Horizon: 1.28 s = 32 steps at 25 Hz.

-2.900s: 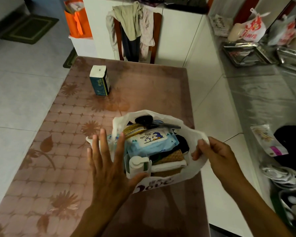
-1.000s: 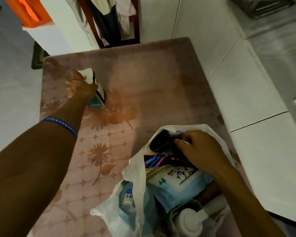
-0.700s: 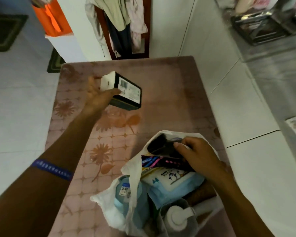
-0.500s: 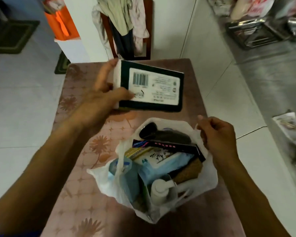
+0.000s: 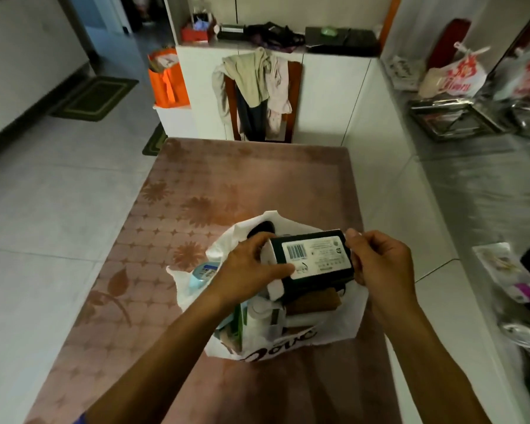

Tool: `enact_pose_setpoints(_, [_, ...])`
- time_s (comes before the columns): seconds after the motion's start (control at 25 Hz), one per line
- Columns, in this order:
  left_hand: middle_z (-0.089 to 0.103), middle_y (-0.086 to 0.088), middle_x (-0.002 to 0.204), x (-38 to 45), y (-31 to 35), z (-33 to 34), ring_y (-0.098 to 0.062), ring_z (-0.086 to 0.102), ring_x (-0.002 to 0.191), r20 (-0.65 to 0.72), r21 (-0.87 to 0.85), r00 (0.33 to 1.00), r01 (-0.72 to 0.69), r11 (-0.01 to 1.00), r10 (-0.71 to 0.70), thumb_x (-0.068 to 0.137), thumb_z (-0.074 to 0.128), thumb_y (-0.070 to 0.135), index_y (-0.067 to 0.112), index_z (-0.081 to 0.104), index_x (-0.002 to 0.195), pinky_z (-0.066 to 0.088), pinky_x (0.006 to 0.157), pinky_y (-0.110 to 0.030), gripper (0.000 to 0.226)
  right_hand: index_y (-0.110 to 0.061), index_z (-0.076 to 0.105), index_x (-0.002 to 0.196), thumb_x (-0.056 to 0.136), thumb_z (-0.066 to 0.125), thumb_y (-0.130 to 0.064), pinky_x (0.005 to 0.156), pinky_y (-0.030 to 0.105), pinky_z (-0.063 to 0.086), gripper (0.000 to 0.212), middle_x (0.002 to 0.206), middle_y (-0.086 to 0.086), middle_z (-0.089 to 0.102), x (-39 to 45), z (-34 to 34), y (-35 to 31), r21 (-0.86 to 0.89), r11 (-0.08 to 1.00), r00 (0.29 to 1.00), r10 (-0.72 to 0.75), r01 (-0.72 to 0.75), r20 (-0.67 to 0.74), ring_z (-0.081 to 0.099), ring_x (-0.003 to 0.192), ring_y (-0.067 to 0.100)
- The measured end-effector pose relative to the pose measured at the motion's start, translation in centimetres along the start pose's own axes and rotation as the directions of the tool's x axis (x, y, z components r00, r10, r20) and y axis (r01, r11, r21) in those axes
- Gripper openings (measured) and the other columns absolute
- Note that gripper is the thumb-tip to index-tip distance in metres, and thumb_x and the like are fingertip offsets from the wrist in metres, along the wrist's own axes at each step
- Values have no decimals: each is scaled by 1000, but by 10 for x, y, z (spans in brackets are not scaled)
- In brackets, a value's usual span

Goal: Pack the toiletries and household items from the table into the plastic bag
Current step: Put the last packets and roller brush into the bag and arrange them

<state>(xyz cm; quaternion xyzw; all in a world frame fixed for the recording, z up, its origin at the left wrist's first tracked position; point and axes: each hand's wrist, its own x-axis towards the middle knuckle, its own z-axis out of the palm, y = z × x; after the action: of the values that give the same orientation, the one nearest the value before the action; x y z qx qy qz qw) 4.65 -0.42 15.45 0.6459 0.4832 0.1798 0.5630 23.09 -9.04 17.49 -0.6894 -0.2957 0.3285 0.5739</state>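
Observation:
A white plastic bag point(image 5: 343, 328) stands open on the pink flowered table point(image 5: 251, 179), stuffed with toiletries: a white pump bottle point(image 5: 259, 316), a light blue container point(image 5: 201, 275), a brown cloth point(image 5: 314, 301). Over the bag's mouth I hold a dark green tissue pack point(image 5: 314, 258) flat, its barcode label facing up. My left hand point(image 5: 251, 270) grips the pack's left end. At the right end, my right hand point(image 5: 380, 261) pinches the pack. What lies under the pack in the bag is hidden.
A chair draped with clothes point(image 5: 257, 87) stands past the table's far edge, in front of a white cabinet point(image 5: 328, 87). An orange bag point(image 5: 166, 81) sits to the left. A steel counter point(image 5: 478, 179) with trays and bags runs along the right.
My left hand reached across the table, picked up the tissue pack and brought it over the bag. My right hand left the bag's rim and took the pack's right end.

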Motion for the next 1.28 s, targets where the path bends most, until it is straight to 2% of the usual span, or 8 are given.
enact_pose_setpoints(0.16, [61,12,110,-8,-2,8,-5,60,98,182,151,979,-124,981,96,70,80,36,35,55,104,58,77,-27,42,-4,61,71,91,61,-24,43,18,40,28,45,-8,52,1,0,-1,-28,999,999,33,-33,-22,47,40,3])
enact_pose_setpoints(0.44, [53,2,138,13,5,51,-19,52,122,278,493,949,-273,826,148,86,63,43,30,48,135,44,98,-34,53,-7,61,71,91,61,-22,47,25,40,25,51,-1,49,-11,-9,2,-22,994,988,101,-105,-120,42,40,8])
enact_pose_setpoints(0.6, [58,3,125,-35,1,10,-18,56,109,-151,621,851,-314,718,503,81,68,42,28,55,123,49,91,-37,46,-2,61,76,90,59,-19,52,26,45,23,56,8,52,-12,-10,-2,4,994,990,112,-112,-86,43,45,16])
enact_pose_setpoints(0.68, [56,-4,124,-64,-23,-29,-25,52,108,-416,734,775,-23,678,476,75,73,45,22,54,124,46,88,-43,57,-1,60,76,91,58,-18,57,25,48,23,57,10,51,-12,-6,-4,-9,995,991,103,-104,-81,44,45,15])
enact_pose_setpoints(0.76, [64,-7,116,-71,-46,-53,-26,57,101,-478,575,868,192,795,136,79,72,45,18,63,114,48,85,-43,45,-3,61,77,91,57,-17,60,25,48,20,56,7,52,-12,-1,-3,-11,994,990,111,-112,-92,45,46,15])
enact_pose_setpoints(0.84, [70,-14,86,-58,-42,-63,-25,63,80,-294,-28,945,143,989,-145,88,65,32,10,72,87,53,71,-35,23,-6,62,79,91,56,-15,59,28,47,16,58,7,53,-10,7,-6,27,991,988,134,-133,-77,46,49,16])
enact_pose_setpoints(0.92, [55,-12,57,-33,-22,-77,-22,52,59,-288,-401,938,63,914,-192,93,59,19,3,70,83,47,58,-31,21,-8,62,78,91,55,-12,59,30,44,16,59,6,52,-3,14,-15,86,986,986,148,-141,-76,45,52,18])
enact_pose_setpoints(1.28, [46,-3,59,54,52,-146,-14,40,54,-386,-373,918,-60,926,-96,90,49,15,8,67,87,39,54,-27,20,0,63,93,87,56,-3,43,24,34,10,55,4,44,69,62,-69,255,965,996,68,-53,-49,37,44,13])
